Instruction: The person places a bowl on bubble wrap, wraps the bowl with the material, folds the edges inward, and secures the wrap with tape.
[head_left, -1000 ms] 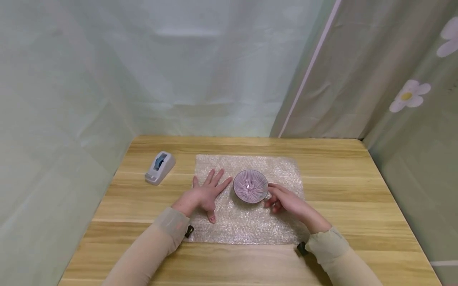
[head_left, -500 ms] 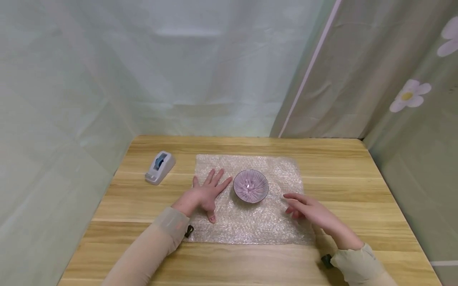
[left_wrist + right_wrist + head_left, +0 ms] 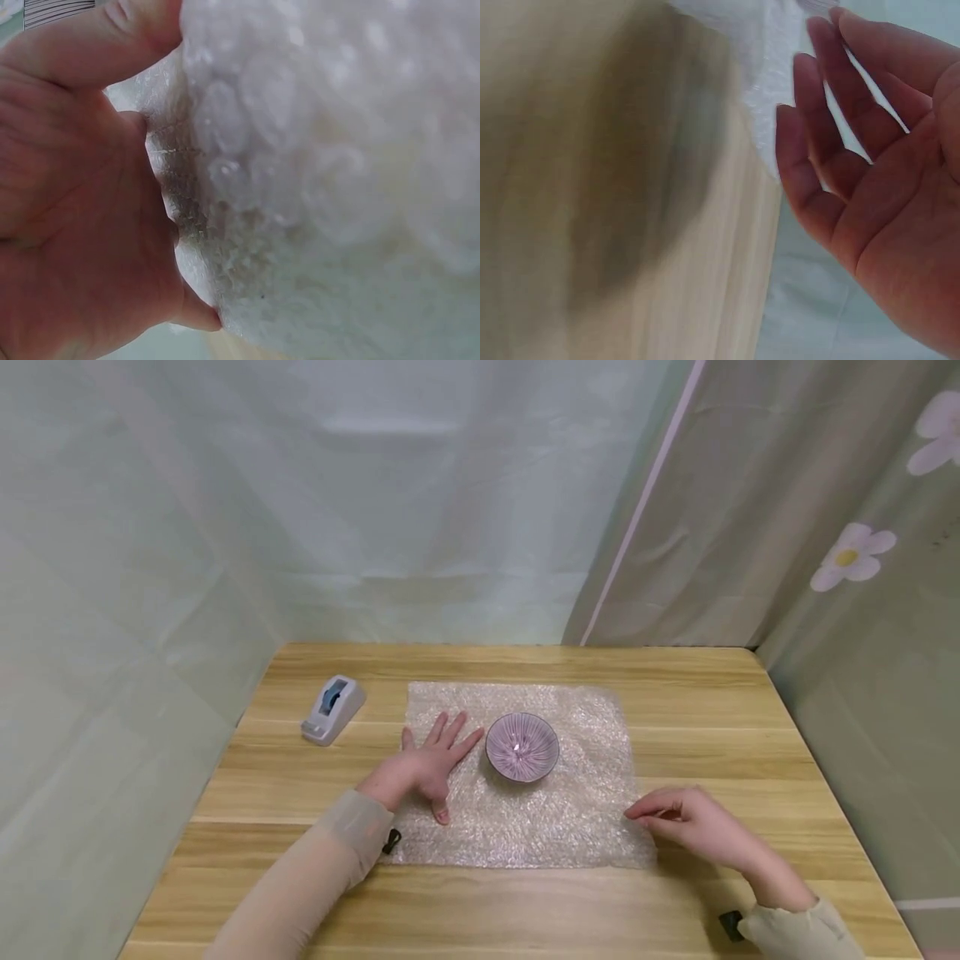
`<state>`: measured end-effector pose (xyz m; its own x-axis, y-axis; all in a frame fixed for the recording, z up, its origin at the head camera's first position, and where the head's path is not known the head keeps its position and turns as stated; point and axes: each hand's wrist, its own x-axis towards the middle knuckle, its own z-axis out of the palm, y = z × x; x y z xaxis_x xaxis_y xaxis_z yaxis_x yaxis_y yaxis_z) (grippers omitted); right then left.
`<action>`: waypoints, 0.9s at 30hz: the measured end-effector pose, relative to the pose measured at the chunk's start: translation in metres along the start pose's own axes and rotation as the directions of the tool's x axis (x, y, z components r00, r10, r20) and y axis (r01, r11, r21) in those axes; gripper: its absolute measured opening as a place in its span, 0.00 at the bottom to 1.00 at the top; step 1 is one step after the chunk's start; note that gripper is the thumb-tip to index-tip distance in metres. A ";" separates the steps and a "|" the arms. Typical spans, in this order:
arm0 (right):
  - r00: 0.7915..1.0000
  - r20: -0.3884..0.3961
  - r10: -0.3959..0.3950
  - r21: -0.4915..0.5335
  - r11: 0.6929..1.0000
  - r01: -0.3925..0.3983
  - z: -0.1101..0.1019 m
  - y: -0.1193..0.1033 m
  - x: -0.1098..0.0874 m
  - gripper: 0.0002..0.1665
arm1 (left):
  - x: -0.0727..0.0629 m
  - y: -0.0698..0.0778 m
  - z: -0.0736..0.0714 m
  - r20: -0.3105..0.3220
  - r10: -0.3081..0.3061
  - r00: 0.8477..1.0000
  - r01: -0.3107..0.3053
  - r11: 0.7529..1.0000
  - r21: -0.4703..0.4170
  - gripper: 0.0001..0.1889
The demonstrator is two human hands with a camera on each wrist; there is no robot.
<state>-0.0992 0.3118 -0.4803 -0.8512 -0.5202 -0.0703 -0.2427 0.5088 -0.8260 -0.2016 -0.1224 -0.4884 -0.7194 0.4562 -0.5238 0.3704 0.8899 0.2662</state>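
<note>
A small bowl (image 3: 522,748) with purple streaks stands upright on a sheet of bubble wrap (image 3: 525,835). To its left, my left hand (image 3: 430,772) rests on the sheet with its fingers spread. Its palm (image 3: 82,202) and thumb fill the left wrist view, beside blurred bubble wrap (image 3: 300,150). My right hand (image 3: 697,827) is at the sheet's right edge, fingertips over the wrap near the front corner. In the right wrist view the fingers of the right hand (image 3: 885,150) are gently bent, thumb tip close to the index fingertip; no wrap is visibly pinched between them.
A white tape dispenser (image 3: 332,710) with a blue roll stands at the left of the wooden table (image 3: 712,735). Pale curtains (image 3: 450,527) hang behind and at both sides of the table.
My right hand has moved from the bowl's right side outward and nearer to me, to the sheet's right edge, bringing thumb and index finger closer. The left hand and bowl stay in place.
</note>
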 end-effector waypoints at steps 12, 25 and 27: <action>0.981 0.101 -0.167 -0.355 0.915 0.192 0.015 0.017 -0.011 0.30 | 0.001 -0.003 0.000 -0.004 0.021 1.000 -0.021 1.000 0.001 0.83; 0.945 0.134 -0.298 -0.393 0.860 0.327 0.013 0.026 -0.020 0.28 | 0.003 -0.006 0.004 -0.001 0.026 1.000 -0.026 1.000 -0.005 0.83; 0.948 0.123 -0.292 -0.394 0.863 0.317 0.013 0.027 -0.020 0.25 | 0.003 -0.006 0.003 -0.003 0.027 1.000 -0.027 1.000 -0.005 0.83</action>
<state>-0.0821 0.3269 -0.5085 -0.6789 -0.7265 0.1058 -0.6626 0.5443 -0.5145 -0.2040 -0.1268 -0.4942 -0.7113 0.4798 -0.5136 0.3869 0.8774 0.2838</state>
